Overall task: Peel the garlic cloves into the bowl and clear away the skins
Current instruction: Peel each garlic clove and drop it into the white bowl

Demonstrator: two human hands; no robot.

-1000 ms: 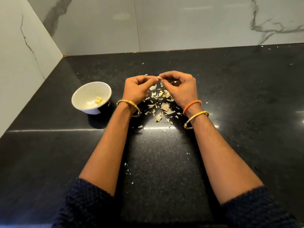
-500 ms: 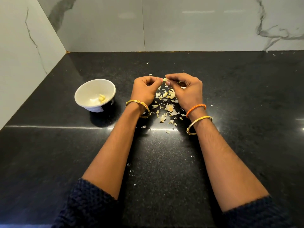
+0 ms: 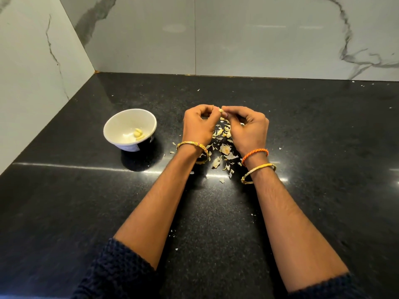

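Note:
My left hand (image 3: 198,124) and my right hand (image 3: 248,128) meet above the black counter, fingers curled. Between their fingertips they pinch one small pale garlic clove (image 3: 220,110). Under and between the hands lies a scatter of papery garlic skins (image 3: 224,147). A white bowl (image 3: 121,121) stands to the left of my left hand, tilted slightly, with a few peeled cloves (image 3: 138,134) inside. Most of the pinched clove is hidden by my fingers.
The black granite counter (image 3: 216,212) runs into a corner of marble walls (image 3: 140,39) on the left and behind. Tiny skin flecks (image 3: 172,234) dot the counter near my forearms and at the far right back.
Both hands stay together at the same spot on the clove; only the fingers shift slightly. The camera has tilted, showing more of the back wall.

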